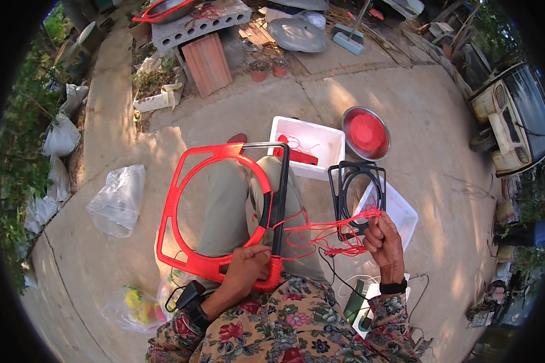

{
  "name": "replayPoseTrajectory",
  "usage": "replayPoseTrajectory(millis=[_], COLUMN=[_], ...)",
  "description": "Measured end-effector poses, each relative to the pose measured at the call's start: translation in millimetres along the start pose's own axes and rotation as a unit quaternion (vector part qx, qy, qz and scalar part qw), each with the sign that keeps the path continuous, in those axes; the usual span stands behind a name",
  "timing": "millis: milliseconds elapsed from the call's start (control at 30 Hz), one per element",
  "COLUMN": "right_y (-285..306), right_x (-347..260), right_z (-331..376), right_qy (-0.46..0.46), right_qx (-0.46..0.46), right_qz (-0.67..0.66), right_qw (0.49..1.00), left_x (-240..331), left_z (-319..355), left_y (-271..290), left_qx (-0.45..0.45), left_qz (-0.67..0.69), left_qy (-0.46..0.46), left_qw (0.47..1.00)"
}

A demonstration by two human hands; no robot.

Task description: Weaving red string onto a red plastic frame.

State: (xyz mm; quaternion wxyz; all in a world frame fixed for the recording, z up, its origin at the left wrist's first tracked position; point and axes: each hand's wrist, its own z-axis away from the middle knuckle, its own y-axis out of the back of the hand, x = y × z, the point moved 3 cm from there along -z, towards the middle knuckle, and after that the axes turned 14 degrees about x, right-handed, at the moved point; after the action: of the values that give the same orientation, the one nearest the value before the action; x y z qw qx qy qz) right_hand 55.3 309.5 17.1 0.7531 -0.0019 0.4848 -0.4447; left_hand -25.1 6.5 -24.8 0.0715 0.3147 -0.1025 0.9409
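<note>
Across my lap rests a squarish black frame with a round ring inside, most of it wrapped tightly in red cord (191, 264). Its right bar (280, 206) and part of the top still show bare black. My left hand (247, 267) is closed on the frame's lower right corner, beside a thick wrapped stretch. Out to the right, my right hand (384, 242) is raised and pinches a loose bundle of thin red cord (362, 218). Several strands run from it to the frame. Behind that hand stand black unwrapped frames (378, 181), leaning on a white foam tray (404, 212).
Ahead are a white foam box (321, 171) with red items and a steel basin (386, 145) holding something red. Plastic bags (118, 199) lie at left. A white object (378, 294) with cables sits by my right hip. A vehicle (515, 121) stands far right.
</note>
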Motion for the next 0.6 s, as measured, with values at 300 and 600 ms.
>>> replayPoseTrajectory(millis=[300,600], right_y=[239.2,-29.9], right_x=[-21.6,82.5], right_z=[4.8,3.8], right_qy=[0.096,-0.148], right_qx=[0.32,-0.051], right_qz=[-0.318,-0.091], right_qw=[0.887,0.983], left_x=[13.4,33.2], left_z=[10.0,22.9], left_y=[-4.5,-11.3], left_qx=[-0.043,-0.069], left_qz=[0.039,-0.045], left_qy=[0.009,0.016], left_qw=[0.998,0.996])
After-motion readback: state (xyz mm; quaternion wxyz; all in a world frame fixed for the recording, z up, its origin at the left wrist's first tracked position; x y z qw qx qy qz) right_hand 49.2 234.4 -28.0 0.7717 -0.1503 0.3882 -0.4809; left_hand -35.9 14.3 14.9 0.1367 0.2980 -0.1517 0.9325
